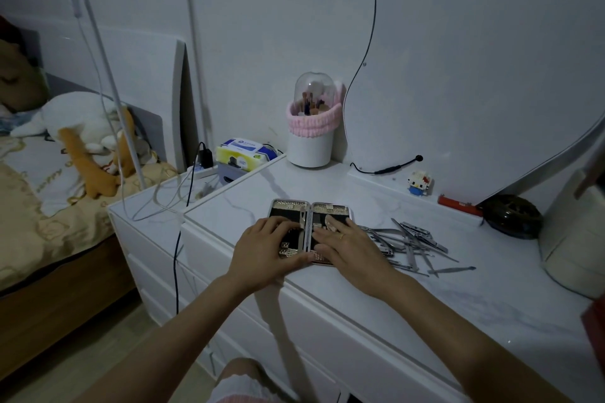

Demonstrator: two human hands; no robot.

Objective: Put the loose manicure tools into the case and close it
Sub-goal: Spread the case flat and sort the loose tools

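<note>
Both forearms reach fwd from the bottom of the view, w/ a knee in pale shorts just below them. Left hand (266, 247) lies flat on the left half of the open manicure case (309, 206), fingers straight, thumb along the near edge, gripping nothing. Right hand (348, 244) lies spread on the right half, ring on one finger, fingers fairly straight and pressing down; can't tell if a fingertip is nudging a tool under it. Case sits open like a book near the front edge of the white marble-look counter (458, 304), hinge running away from the camera, w/ at least one slim tool (302, 222) already seated by the hinge. Loose manicure tools (414, 244), meaning nippers, clippers, files and pushers, lie in a tangled pile just right of the case, one pusher (453, 269) a bit apart toward the front. Judged step: early, steadying or arranging the case interior; most tools not yet loaded, lid not shut. Next move prob calls for the right hand to pick one tool from the pile and slide it under an elastic loop while the left holds the case down; thin pieces overlap, so pinching a single one needs care. Further back: brush holder w/ clear dome (311, 127), small block figure (420, 182), red lighter (458, 205).
</note>
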